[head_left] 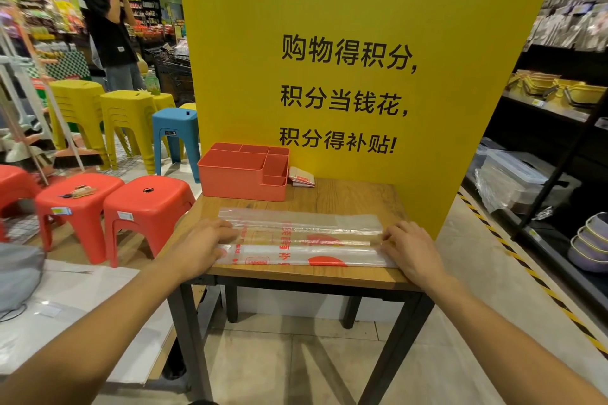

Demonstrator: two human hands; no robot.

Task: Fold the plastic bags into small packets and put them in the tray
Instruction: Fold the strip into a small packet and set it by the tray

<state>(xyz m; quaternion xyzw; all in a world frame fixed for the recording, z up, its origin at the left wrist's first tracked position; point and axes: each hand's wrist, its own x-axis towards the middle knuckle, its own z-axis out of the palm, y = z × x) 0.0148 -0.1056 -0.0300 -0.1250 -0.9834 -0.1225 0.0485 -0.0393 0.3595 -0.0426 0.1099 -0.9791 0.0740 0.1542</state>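
A clear plastic bag (302,237) with red print lies flat across the wooden table (345,197), folded lengthwise into a long strip. My left hand (204,243) presses its left end with straight fingers. My right hand (411,246) presses its right end, fingers slightly bent onto the plastic. A coral-red tray (240,181) with several compartments stands at the table's back left. Its inside shows nothing. A small folded bag packet (302,178) lies on the table just right of the tray.
A yellow sign board (362,43) rises behind the table. Red stools (144,207) stand to the left, yellow and blue stools further back. A person (108,20) stands at the far left. Shelves (559,128) of goods line the right.
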